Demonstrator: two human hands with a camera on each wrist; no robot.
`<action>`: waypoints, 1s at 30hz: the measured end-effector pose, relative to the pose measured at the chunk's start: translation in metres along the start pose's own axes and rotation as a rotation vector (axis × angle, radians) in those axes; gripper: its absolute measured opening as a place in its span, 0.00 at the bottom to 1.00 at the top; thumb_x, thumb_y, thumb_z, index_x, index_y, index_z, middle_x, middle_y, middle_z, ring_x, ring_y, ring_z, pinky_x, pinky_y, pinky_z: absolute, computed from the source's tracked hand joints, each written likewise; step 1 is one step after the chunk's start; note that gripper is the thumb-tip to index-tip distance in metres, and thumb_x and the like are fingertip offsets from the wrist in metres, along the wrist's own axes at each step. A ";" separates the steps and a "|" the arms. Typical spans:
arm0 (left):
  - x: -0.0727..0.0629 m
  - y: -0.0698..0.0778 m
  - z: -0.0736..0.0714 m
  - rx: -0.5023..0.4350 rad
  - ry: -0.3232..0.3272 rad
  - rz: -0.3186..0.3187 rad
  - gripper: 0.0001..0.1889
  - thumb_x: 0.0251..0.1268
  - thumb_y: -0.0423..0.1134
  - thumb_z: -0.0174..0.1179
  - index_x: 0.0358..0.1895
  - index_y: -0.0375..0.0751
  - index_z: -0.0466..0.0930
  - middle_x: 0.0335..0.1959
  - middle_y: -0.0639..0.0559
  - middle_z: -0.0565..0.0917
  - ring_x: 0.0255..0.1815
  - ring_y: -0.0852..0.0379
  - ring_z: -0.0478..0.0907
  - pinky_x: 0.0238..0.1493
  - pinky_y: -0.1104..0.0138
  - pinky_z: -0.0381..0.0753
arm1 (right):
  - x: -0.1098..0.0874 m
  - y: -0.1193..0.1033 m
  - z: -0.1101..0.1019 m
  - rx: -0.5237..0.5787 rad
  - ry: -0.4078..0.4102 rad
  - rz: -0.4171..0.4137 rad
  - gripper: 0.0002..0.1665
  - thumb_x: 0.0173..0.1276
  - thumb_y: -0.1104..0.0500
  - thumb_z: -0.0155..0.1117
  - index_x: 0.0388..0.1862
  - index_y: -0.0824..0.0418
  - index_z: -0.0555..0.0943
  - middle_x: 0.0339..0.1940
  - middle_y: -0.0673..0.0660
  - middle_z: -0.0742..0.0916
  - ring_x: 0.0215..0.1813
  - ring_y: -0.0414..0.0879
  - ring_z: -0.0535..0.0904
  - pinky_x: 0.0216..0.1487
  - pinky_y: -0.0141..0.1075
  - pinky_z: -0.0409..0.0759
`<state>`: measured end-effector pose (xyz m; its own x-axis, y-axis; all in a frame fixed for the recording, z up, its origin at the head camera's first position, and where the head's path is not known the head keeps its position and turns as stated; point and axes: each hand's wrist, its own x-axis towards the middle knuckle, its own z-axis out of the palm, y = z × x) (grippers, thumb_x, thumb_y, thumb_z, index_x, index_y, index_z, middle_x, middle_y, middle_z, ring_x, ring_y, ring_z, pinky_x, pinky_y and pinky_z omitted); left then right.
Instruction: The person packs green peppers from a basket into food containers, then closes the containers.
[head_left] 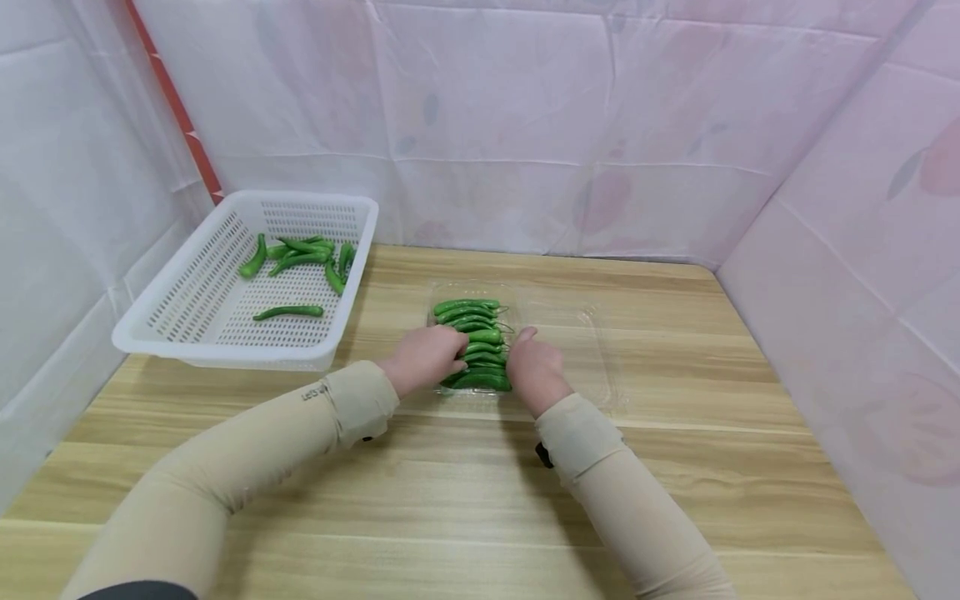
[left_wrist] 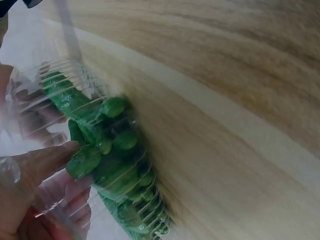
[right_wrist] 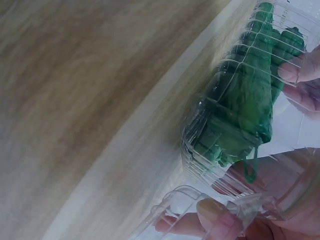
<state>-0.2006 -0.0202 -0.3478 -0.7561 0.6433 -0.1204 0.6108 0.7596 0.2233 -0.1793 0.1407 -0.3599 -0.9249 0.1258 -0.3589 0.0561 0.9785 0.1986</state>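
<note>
In the head view, a row of slender green chili peppers (head_left: pixel 482 337) lies in a clear plastic hinged container (head_left: pixel 471 288) on a light wood-grain table (head_left: pixel 450 517). The left hand (head_left: pixel 424 357) is over the row's left side, the right hand (head_left: pixel 537 368) at its right end. A white perforated plastic basket (head_left: pixel 225 354) holds more peppers (head_left: pixel 302 259), left of the container.

In the left wrist view, the left thumb and fingers pinch one pepper (left_wrist: pixel 84 161).

In the right wrist view, the right thumb touches clear plastic; whether it grips, I cannot tell.
</note>
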 end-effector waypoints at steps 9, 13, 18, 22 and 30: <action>-0.001 0.001 0.000 -0.025 0.023 -0.021 0.10 0.60 0.45 0.63 0.27 0.47 0.74 0.23 0.58 0.75 0.23 0.61 0.72 0.23 0.68 0.72 | -0.001 -0.002 -0.002 -0.005 -0.005 0.002 0.31 0.71 0.65 0.40 0.70 0.75 0.49 0.08 0.49 0.70 0.13 0.38 0.61 0.16 0.29 0.63; -0.003 0.000 -0.003 -0.055 0.032 -0.004 0.08 0.60 0.44 0.63 0.29 0.45 0.76 0.25 0.57 0.77 0.26 0.61 0.73 0.27 0.67 0.74 | -0.003 -0.002 -0.003 0.010 -0.007 0.004 0.31 0.72 0.64 0.39 0.70 0.75 0.49 0.09 0.50 0.71 0.13 0.38 0.62 0.16 0.30 0.63; -0.009 -0.001 -0.013 -0.070 0.065 0.018 0.07 0.62 0.42 0.62 0.31 0.43 0.77 0.28 0.55 0.78 0.28 0.60 0.73 0.29 0.67 0.75 | -0.003 -0.002 -0.004 0.008 -0.015 0.002 0.31 0.72 0.65 0.39 0.70 0.75 0.49 0.09 0.50 0.71 0.13 0.38 0.62 0.16 0.30 0.63; -0.023 -0.001 -0.029 -0.066 0.139 0.034 0.06 0.63 0.41 0.60 0.32 0.42 0.78 0.27 0.54 0.78 0.26 0.59 0.73 0.27 0.66 0.75 | -0.002 -0.003 -0.003 0.004 -0.021 0.002 0.31 0.71 0.65 0.39 0.70 0.75 0.48 0.09 0.50 0.71 0.13 0.39 0.62 0.17 0.30 0.64; -0.059 -0.019 -0.074 -0.057 0.274 0.005 0.07 0.65 0.40 0.55 0.37 0.42 0.80 0.34 0.51 0.83 0.34 0.55 0.80 0.33 0.62 0.79 | -0.002 -0.001 -0.003 -0.021 -0.015 -0.009 0.31 0.71 0.65 0.40 0.70 0.76 0.48 0.10 0.50 0.72 0.13 0.38 0.62 0.16 0.29 0.64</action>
<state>-0.1850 -0.0792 -0.2737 -0.7934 0.5911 0.1452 0.6061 0.7451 0.2785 -0.1786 0.1393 -0.3562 -0.9194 0.1198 -0.3747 0.0398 0.9759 0.2144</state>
